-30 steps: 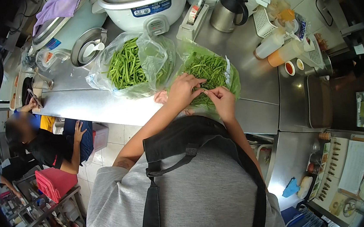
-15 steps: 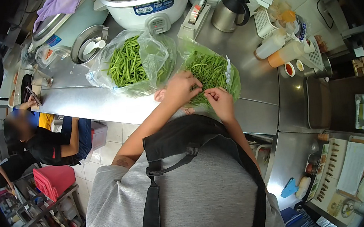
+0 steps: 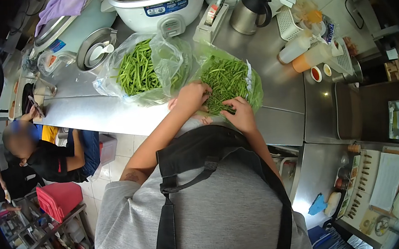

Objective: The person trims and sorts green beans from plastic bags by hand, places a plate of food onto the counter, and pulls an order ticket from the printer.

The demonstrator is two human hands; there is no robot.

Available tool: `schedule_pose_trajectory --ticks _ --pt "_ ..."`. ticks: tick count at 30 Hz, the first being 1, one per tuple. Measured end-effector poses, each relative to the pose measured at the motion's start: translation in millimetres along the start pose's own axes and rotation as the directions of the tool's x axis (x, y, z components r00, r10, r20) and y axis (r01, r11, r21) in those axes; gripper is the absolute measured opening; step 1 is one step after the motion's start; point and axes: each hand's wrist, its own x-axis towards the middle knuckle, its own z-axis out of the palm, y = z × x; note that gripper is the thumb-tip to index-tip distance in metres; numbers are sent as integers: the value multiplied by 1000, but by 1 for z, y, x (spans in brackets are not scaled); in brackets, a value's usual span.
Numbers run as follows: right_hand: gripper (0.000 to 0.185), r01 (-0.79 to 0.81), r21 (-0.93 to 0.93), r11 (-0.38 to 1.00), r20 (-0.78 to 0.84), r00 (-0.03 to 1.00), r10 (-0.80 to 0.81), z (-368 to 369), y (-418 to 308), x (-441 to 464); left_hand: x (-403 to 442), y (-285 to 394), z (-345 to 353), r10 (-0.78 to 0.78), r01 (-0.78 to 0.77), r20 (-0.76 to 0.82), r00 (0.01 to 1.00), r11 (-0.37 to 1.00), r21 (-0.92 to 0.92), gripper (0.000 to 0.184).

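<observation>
A: How are the arms set?
B: Both forearms reach forward over the bench (image 3: 281, 112), bent at the elbow. The left hand (image 3: 191, 98) comes in from the side, knuckles up, fingers curled down at the left edge of the chopped green beans (image 3: 226, 74). The right hand (image 3: 241, 114) is at their near right edge, palm turned inward, thumb and fingers bent toward the other hand. A gap shows between the two.

A: Is either one gripping something?
B: I can't tell. The left fingertips are tucked out of sight, and on the right any bean between thumb and fingers would blend into the green.

A: Where do the beans lie?
B: In an opened green plastic bag (image 3: 257, 91) on the bench, in front of the person. Longer beans (image 3: 138, 70) fill a clear bag (image 3: 174, 55) just to its left.

A: What else is hard to see?
B: The dark apron (image 3: 238, 137) hides part of the bench's near edge. Something pinkish (image 3: 172, 103) by the left wrist is too unclear to name. The rice cooker (image 3: 130, 14) is cut off at the top, and black rounds off the corners.
</observation>
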Motion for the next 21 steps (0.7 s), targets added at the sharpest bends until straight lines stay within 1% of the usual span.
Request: schedule_pose_trajectory --ticks 2,5,8,11,14,15,17,20,21 --pt "29 14 1 1000 -1 1000 -14 2 2 0 0 0 0 -60 65 56 997 995 -77 25" --pt "30 6 -16 1000 -3 1000 -6 3 2 0 -2 1 -2 -64 77 70 995 977 -197 32" --pt "29 -22 63 998 -44 999 24 -3 -20 4 -3 23 -20 -91 116 82 992 911 -396 38" --pt "28 81 207 975 -92 994 -63 0 -22 11 0 45 -39 -25 78 105 994 838 -539 45" --pt "24 157 147 977 -202 971 -126 -6 -25 14 5 53 -43 49 -44 -8 999 797 -603 46" --pt "22 87 298 950 -206 978 -25 -6 -26 16 6 53 -41 73 -104 -77 994 823 -558 45" --pt "19 -49 577 815 -169 970 178 -4 -28 16 8 50 -34 132 -214 -206 970 865 -454 44" --pt "19 -108 783 613 -87 956 281 -8 -26 17 6 42 -21 107 -63 41 993 810 -583 36" --pt "19 -127 787 603 -72 953 294 -9 -26 16 5 40 -18 84 -22 80 993 816 -578 33"
